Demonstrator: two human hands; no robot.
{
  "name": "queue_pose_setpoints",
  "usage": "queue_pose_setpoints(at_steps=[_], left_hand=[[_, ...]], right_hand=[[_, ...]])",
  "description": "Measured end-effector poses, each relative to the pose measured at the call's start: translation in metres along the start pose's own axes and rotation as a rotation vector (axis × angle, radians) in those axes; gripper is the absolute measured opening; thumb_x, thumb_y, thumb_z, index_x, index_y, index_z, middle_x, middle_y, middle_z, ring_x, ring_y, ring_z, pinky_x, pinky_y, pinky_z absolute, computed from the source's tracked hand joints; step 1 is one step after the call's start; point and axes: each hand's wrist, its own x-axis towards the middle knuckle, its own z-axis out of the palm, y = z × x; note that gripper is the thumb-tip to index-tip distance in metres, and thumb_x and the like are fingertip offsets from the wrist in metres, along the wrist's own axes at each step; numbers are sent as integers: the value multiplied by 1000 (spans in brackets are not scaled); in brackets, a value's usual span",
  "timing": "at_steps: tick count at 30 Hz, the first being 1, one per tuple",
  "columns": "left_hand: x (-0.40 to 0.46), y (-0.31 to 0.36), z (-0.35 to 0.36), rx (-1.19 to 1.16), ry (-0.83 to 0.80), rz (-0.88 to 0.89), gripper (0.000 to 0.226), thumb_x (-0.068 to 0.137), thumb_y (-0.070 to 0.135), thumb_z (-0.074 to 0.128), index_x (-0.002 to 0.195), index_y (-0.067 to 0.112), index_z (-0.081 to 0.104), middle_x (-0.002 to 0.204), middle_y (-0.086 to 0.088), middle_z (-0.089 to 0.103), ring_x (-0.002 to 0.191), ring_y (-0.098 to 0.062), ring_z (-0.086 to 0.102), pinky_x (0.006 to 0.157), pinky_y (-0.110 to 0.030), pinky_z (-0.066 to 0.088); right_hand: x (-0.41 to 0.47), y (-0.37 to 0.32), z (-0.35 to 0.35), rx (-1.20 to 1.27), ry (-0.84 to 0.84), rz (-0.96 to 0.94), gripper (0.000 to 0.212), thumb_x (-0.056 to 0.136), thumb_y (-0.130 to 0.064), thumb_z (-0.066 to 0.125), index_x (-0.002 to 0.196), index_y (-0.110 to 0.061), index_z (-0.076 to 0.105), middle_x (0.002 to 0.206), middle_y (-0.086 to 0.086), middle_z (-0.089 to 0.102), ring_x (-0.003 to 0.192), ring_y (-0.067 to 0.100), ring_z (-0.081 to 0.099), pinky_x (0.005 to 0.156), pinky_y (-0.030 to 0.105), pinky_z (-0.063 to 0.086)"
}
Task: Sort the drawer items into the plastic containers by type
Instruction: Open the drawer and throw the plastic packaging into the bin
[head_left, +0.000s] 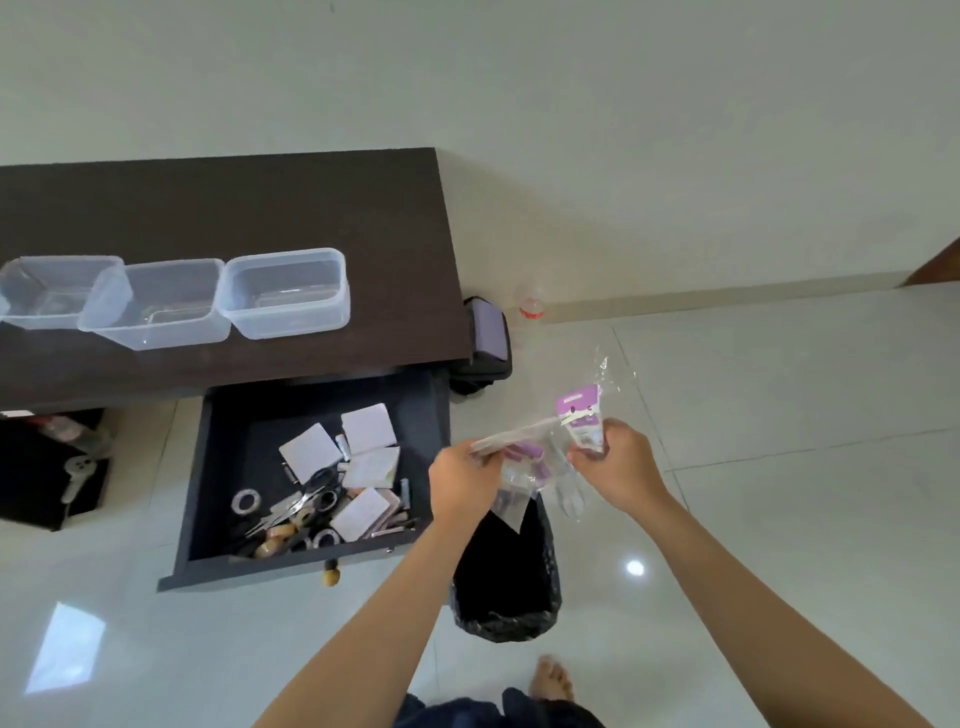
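Two clear packets; left hand (464, 480) pinching one (511, 454); right hand (618, 462) pinching other (582, 423).

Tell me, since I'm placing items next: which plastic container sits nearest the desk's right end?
The rightmost container, beside the two that overlap further left.

Three clear smooth plastic containers (284, 291) on a matt dark wood-grain desk (260, 208), crinkled glossy black plastic bin liner (506, 587) right of the desk's drawer, glossy floor tiles (779, 415)
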Motion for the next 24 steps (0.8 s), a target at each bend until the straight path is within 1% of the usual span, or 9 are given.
queue_pose_setpoints(at_steps=[3, 7, 8, 11, 14, 17, 19, 21, 24], left_hand=[[-14, 3, 48, -6, 19, -63, 19, 88, 29, 58, 86, 15, 71, 76, -2, 68, 73, -23, 65, 63, -26, 47], [-32, -16, 94, 49, -11, -159, 23, 91, 31, 53, 76, 18, 65, 62, 9, 57, 63, -16, 56, 49, -21, 37], [-35, -26, 104, 40, -21, -209, 24, 91, 31, 53, 74, 17, 64, 60, 8, 57, 61, -16, 56, 48, -21, 37], [-43, -58, 125, 30, -26, -379, 26, 89, 31, 52, 73, 14, 64, 62, 2, 59, 57, -15, 55, 48, -23, 39], [-44, -88, 137, 7, -16, -523, 19, 88, 27, 53, 75, 15, 62, 63, -1, 58, 56, -16, 54, 47, -22, 39], [-36, -120, 148, -31, 0, -608, 16, 87, 24, 52, 75, 19, 61, 63, -3, 59, 54, -22, 55, 50, -27, 45], [-22, -143, 158, -41, 27, -649, 16, 88, 25, 52, 73, 21, 58, 63, -4, 59, 54, -23, 55, 53, -30, 47], [-3, -166, 171, -52, 55, -684, 15, 89, 24, 52, 76, 19, 57, 63, -4, 58, 53, -20, 54, 49, -27, 45], [28, -199, 190, -47, 58, -709, 13, 89, 25, 52, 91, 14, 60, 65, -1, 55, 54, -15, 52, 46, -23, 38]], right_hand=[[6, 43, -10, -28, -55, 27, 20, 78, -16, 73, 87, -2, 64, 80, 13, 66, 67, 24, 62, 58, 31, 49], [-2, 85, -10, -20, -143, 101, 13, 79, -15, 71, 82, -4, 64, 74, 6, 63, 61, 16, 57, 47, 14, 39], [-6, 93, -6, -15, -166, 119, 10, 80, -13, 70, 80, -5, 63, 73, 7, 62, 59, 15, 55, 46, 13, 37], [-14, 116, 11, 12, -210, 181, 10, 80, -8, 66, 72, -4, 62, 74, 20, 65, 60, 23, 54, 52, 25, 38], [-21, 136, 36, 20, -264, 241, 11, 79, -5, 63, 70, 2, 61, 71, 23, 65, 57, 22, 52, 46, 22, 35], [-23, 155, 65, 22, -328, 244, 17, 81, -3, 62, 64, -5, 59, 64, 14, 59, 55, 21, 52, 40, 13, 32], [-18, 167, 90, 18, -380, 222, 27, 84, -3, 60, 59, -14, 55, 62, 5, 56, 51, 17, 51, 40, 14, 35], [-9, 182, 117, 1, -423, 197, 34, 86, -5, 60, 58, -23, 52, 61, -2, 54, 49, 12, 52, 41, 15, 39], [10, 206, 159, -18, -470, 189, 18, 86, -11, 62, 69, -18, 60, 67, 2, 60, 58, 20, 61, 52, 27, 50]])
